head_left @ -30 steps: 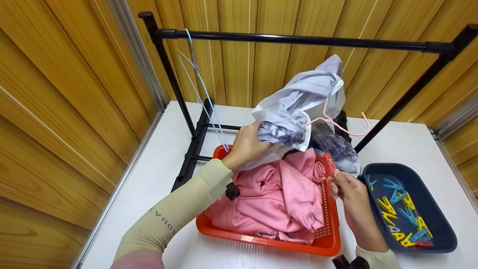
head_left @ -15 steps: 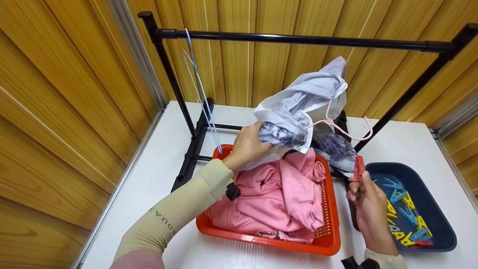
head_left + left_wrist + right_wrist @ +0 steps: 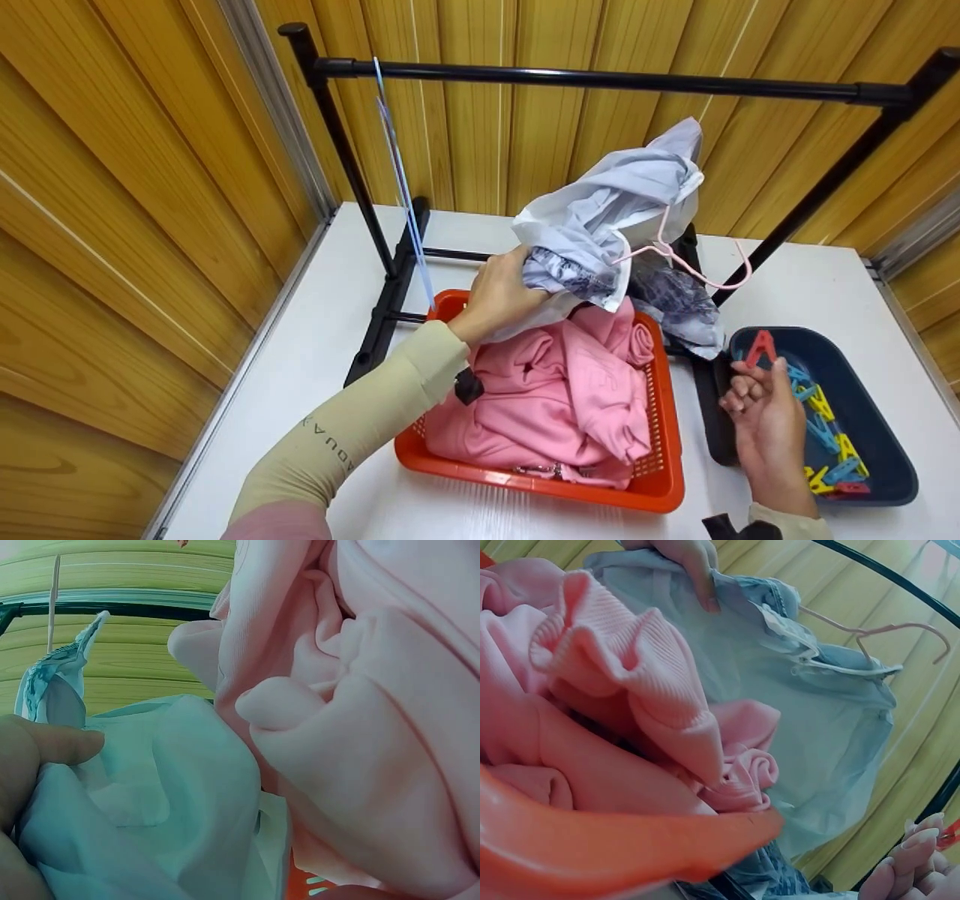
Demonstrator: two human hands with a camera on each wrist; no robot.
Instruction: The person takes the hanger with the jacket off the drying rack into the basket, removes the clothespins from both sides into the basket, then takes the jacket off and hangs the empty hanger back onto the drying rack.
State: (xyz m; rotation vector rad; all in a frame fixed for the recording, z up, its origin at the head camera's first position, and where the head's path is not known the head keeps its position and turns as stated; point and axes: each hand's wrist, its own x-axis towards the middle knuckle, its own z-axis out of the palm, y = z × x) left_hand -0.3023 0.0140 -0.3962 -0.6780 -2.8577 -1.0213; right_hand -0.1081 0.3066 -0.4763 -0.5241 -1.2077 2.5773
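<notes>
My left hand (image 3: pixel 501 294) grips a pale lilac garment (image 3: pixel 607 195) with a grey patterned part, bunched above the basket. A pink hanger (image 3: pixel 693 271) sits in the garment's neck, hook pointing right. In the left wrist view, my thumb lies over the cloth (image 3: pixel 172 787). My right hand (image 3: pixel 771 427), palm up, pinches a red clothespin (image 3: pixel 760 347) at the left end of the navy tray (image 3: pixel 891 427). Yellow, blue and red clothespins (image 3: pixel 821 405) lie inside that tray, partly hidden by the hand. In the right wrist view, only some curled fingers (image 3: pixel 922 847) and a bit of red show.
Pink clothes (image 3: pixel 540 397) fill an orange basket (image 3: pixel 536 489) below the garment. A black rack's rail (image 3: pixel 585 77) spans the back, with a blue hanger (image 3: pixel 401 180) at its left end. The garment's lower part (image 3: pixel 679 307) trails onto the table beside the rack's right foot.
My right hand has moved right, from the basket's edge to the tray, carrying the red clothespin. The blue hanger has turned edge-on. The garment in my left hand has shifted slightly right.
</notes>
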